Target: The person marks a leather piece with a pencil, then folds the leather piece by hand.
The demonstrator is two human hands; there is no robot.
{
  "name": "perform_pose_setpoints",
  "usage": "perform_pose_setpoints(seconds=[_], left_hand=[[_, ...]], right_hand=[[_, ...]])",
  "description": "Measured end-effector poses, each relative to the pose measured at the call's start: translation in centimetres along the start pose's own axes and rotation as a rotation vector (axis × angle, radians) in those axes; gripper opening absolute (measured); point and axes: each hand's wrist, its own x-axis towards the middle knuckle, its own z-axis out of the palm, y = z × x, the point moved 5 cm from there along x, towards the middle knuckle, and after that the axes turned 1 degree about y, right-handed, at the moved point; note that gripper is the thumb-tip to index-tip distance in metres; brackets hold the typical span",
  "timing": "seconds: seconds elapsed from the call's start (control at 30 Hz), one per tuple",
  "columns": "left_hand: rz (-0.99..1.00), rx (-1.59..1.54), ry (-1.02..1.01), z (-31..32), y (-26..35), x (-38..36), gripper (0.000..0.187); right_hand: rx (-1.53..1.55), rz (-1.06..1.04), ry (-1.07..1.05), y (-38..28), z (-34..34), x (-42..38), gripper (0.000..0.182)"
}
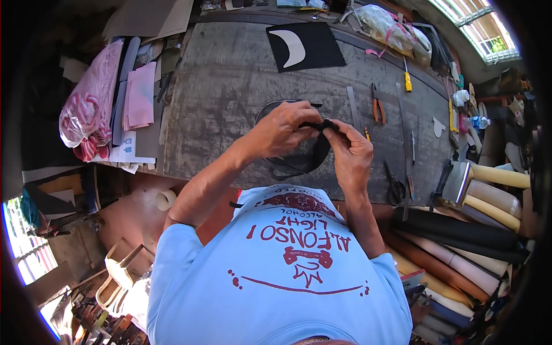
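Over the near middle of the worktable, both hands pinch a black strap (313, 123) that belongs to or lies over a dark rounded bag-like piece (310, 158). My left hand (282, 129) is closed around the strap's left part, fingers curled. My right hand (351, 150) grips its right end between thumb and fingers, close to the left fingertips. Beneath the hands, the dark piece rests on the table, partly hidden by them. Its exact kind is hard to make out.
A black sheet with a white crescent (294, 50) lies at the back. Orange-handled pliers (378, 109), a yellow screwdriver (407, 81), a long metal ruler (403, 109) and black scissors (394, 187) lie to the right. Pink sheets (138, 98) and a plastic-wrapped bundle (92, 98) sit left.
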Motion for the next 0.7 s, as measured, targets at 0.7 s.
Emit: perform_pose_setpoints(seconds=[0.7], left_hand=[[-0.315,-0.346,0.03,-0.7,-2.4,-0.1,0.022]], right_hand=[[-0.015,-0.056,-0.146,0.3,0.8,1.7,0.016]])
